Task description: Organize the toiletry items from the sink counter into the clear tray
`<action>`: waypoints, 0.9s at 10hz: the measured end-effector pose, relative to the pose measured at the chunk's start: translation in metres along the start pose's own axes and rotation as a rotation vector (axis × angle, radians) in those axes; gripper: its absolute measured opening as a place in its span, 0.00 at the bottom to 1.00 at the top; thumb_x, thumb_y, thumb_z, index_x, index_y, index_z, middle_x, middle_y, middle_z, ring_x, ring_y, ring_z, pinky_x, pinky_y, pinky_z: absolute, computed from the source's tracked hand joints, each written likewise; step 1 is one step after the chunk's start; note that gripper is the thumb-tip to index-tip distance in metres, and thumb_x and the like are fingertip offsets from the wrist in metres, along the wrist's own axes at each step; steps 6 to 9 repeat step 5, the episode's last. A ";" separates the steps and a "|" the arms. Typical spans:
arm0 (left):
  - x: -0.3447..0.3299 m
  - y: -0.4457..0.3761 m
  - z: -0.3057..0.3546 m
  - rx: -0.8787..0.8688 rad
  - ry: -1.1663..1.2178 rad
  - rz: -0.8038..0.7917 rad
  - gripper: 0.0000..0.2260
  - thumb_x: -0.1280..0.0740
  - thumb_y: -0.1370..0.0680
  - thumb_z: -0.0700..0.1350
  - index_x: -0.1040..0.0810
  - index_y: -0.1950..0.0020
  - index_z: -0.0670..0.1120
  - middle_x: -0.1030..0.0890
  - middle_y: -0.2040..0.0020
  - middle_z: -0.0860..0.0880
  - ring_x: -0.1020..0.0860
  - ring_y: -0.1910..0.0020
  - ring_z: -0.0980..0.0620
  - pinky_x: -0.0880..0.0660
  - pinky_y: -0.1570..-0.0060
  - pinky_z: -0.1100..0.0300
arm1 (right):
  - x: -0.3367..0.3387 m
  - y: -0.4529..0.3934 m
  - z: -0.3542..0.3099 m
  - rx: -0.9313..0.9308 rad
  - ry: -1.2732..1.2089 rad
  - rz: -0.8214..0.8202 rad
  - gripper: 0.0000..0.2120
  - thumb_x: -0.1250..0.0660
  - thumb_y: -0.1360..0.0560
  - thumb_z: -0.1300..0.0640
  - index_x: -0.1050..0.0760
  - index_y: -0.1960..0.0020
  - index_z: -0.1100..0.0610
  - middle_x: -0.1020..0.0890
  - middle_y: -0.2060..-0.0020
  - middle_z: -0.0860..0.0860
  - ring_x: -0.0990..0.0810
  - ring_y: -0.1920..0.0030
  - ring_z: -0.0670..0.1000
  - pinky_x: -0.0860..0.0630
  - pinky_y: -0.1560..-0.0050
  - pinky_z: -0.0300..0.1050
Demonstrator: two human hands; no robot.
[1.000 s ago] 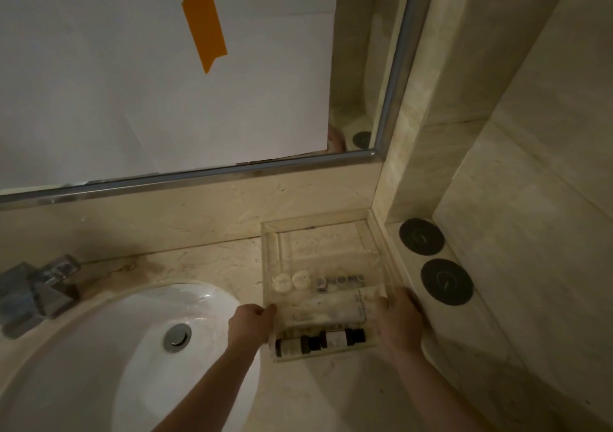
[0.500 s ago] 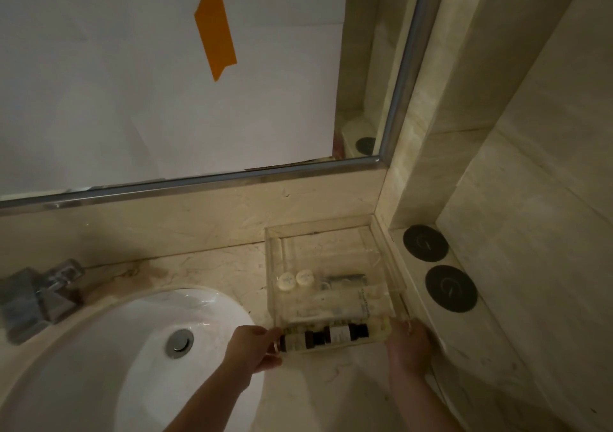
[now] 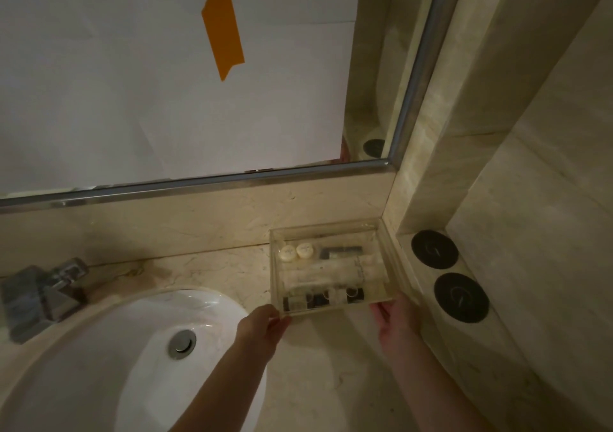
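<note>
The clear tray (image 3: 394, 259) sits on the marble counter in the back right corner, against the wall. Inside it lie two round white caps (image 3: 297, 251), a dark tube (image 3: 341, 251), a pale tube (image 3: 325, 272) and small dark bottles (image 3: 318, 300) along the front. My left hand (image 3: 262, 327) pinches the tray's front left corner. My right hand (image 3: 396, 320) has its fingers on the front right corner.
A white sink basin (image 3: 132, 358) with a metal drain (image 3: 181, 343) lies left of the tray, and a chrome tap (image 3: 43, 294) stands at far left. Two black round discs (image 3: 447, 274) sit on the right ledge. A paper-covered mirror (image 3: 166, 83) hangs above.
The tray has slid back toward the wall corner. Both hands have shifted from its sides to its front corners.
</note>
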State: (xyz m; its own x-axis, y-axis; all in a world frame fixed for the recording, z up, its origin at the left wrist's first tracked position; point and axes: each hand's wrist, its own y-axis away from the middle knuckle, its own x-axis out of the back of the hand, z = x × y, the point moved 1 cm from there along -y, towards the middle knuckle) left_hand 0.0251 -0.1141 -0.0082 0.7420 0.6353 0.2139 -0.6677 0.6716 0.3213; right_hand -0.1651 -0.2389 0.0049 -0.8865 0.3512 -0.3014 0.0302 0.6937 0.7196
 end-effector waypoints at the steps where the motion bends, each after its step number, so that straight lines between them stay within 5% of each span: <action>1: -0.007 0.010 0.015 0.068 0.001 0.046 0.05 0.30 0.25 0.41 0.23 0.53 0.41 0.21 0.61 0.43 0.23 0.64 0.49 0.32 0.71 0.76 | -0.006 -0.001 -0.003 -0.025 -0.047 -0.005 0.12 0.36 0.24 0.61 0.25 0.41 0.61 0.19 0.43 0.61 0.20 0.43 0.57 0.25 0.37 0.53; 2: -0.008 0.012 0.020 0.035 -0.008 -0.015 0.10 0.28 0.27 0.41 0.20 0.52 0.34 0.22 0.62 0.42 0.25 0.67 0.51 0.22 0.66 0.66 | -0.008 0.002 -0.005 -0.037 -0.036 -0.025 0.07 0.37 0.23 0.61 0.24 0.47 0.60 0.19 0.46 0.61 0.21 0.43 0.57 0.25 0.37 0.53; 3: -0.001 0.004 -0.004 0.009 -0.130 0.081 0.12 0.32 0.25 0.38 0.24 0.45 0.32 0.21 0.53 0.40 0.17 0.64 0.51 0.19 0.59 0.61 | -0.001 0.003 -0.001 -0.027 -0.023 -0.039 0.08 0.38 0.23 0.60 0.25 0.46 0.61 0.19 0.50 0.60 0.21 0.44 0.56 0.26 0.36 0.53; 4: 0.009 0.008 -0.008 -0.027 -0.224 -0.027 0.10 0.29 0.27 0.41 0.23 0.47 0.44 0.21 0.54 0.43 0.18 0.52 0.42 0.19 0.52 0.55 | 0.006 0.007 0.007 -0.004 -0.018 0.014 0.13 0.40 0.22 0.61 0.29 0.39 0.64 0.25 0.52 0.60 0.26 0.47 0.56 0.27 0.37 0.51; 5: 0.042 0.044 0.007 0.247 0.089 -0.004 0.09 0.36 0.23 0.36 0.27 0.43 0.39 0.24 0.46 0.48 0.19 0.59 0.52 0.19 0.65 0.66 | 0.024 0.018 0.023 -0.002 0.028 0.052 0.16 0.42 0.21 0.62 0.33 0.35 0.66 0.27 0.57 0.59 0.26 0.55 0.54 0.27 0.40 0.51; 9: 0.042 0.044 0.007 0.247 0.089 -0.004 0.09 0.36 0.23 0.36 0.27 0.43 0.39 0.24 0.46 0.48 0.19 0.59 0.52 0.19 0.65 0.66 | 0.024 0.018 0.023 -0.002 0.028 0.052 0.16 0.42 0.21 0.62 0.33 0.35 0.66 0.27 0.57 0.59 0.26 0.55 0.54 0.27 0.40 0.51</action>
